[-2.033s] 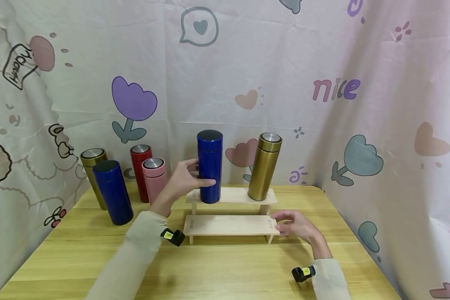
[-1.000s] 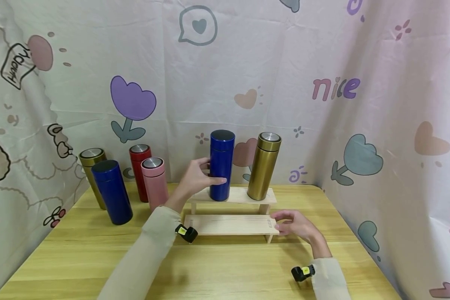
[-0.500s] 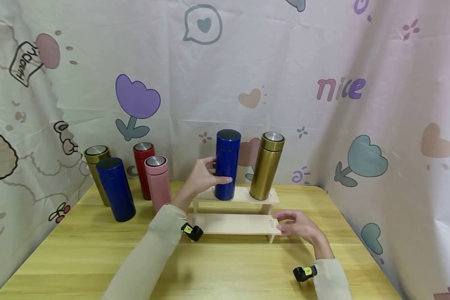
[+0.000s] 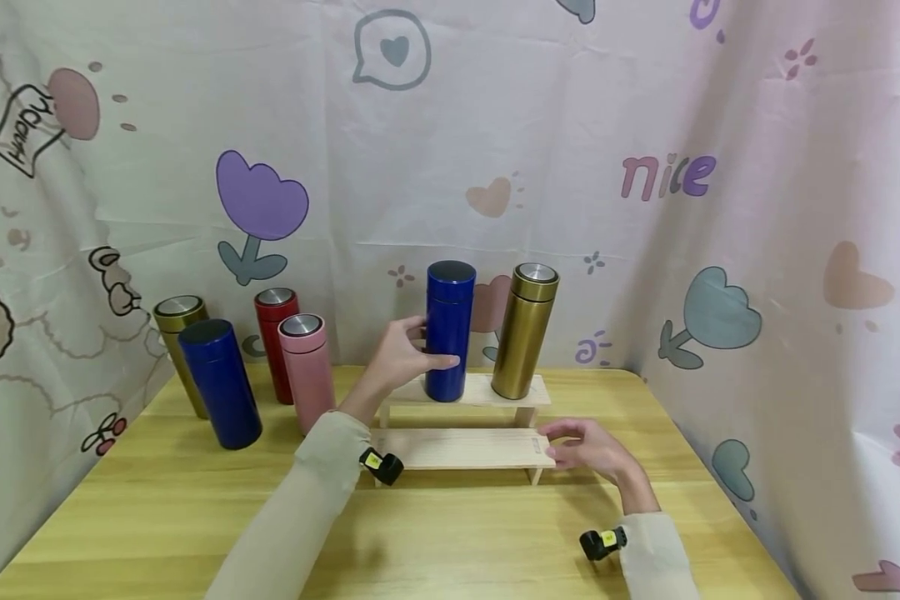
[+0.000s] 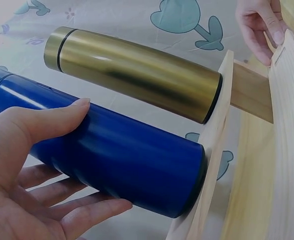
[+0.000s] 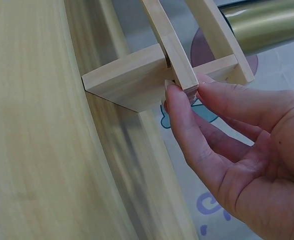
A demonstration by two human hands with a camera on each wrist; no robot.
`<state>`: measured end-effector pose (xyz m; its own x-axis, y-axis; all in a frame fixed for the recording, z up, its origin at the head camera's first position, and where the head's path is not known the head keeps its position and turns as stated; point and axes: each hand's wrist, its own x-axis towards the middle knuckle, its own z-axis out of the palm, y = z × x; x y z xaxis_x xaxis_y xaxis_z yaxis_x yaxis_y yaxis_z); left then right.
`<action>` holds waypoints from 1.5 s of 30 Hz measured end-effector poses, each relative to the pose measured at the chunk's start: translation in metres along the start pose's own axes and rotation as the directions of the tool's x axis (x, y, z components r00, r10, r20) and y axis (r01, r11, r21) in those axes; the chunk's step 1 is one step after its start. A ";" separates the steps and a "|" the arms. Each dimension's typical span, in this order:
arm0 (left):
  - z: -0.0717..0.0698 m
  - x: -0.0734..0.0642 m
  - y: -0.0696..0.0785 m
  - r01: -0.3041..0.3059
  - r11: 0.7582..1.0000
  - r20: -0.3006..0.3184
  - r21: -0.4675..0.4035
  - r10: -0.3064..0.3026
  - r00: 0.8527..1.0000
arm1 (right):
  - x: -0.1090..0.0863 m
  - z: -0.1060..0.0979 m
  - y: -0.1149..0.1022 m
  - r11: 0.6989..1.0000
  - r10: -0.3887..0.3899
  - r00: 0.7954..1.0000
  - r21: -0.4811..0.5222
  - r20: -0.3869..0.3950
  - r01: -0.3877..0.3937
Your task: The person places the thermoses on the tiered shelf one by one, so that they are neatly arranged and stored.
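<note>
Blue bottle (image 4: 450, 321), left grip (image 4: 397, 358) wrapped round it, shifted nearer gold bottle (image 4: 525, 333); right grip (image 4: 590, 448) pinching lower shelf (image 4: 461, 448)

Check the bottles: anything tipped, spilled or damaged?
Nothing stands out. The left hand holds a blue bottle upright on the top shelf, beside a gold one; the right hand pinches the lower shelf. The four bottles at left stand upright too. No spill or damage shows.

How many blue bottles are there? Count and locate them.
2: one blue bottle in the left grip, on the upper shelf; a second blue bottle standing on the table at left.
</note>
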<state>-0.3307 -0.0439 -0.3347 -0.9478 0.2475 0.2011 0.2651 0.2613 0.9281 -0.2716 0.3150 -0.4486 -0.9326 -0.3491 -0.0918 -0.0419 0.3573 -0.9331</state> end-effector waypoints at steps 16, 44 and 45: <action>0.005 0.006 0.003 0.017 1.000 -0.002 0.006 -0.017 1.000 | 0.001 0.000 0.001 1.000 0.000 1.000 -0.008 0.008 0.000; 0.015 0.017 0.002 0.033 0.999 -0.017 -0.008 -0.033 0.999 | 0.003 -0.002 0.002 1.000 0.004 1.000 -0.011 0.005 -0.004; 0.016 0.017 0.002 0.031 1.000 -0.018 -0.008 -0.031 0.999 | 0.003 -0.001 0.002 1.000 0.004 1.000 -0.011 0.005 -0.004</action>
<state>-0.3433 -0.0247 -0.3341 -0.9586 0.2223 0.1781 0.2346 0.2614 0.9363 -0.2751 0.3158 -0.4505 -0.9310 -0.3517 -0.0975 -0.0419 0.3685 -0.9287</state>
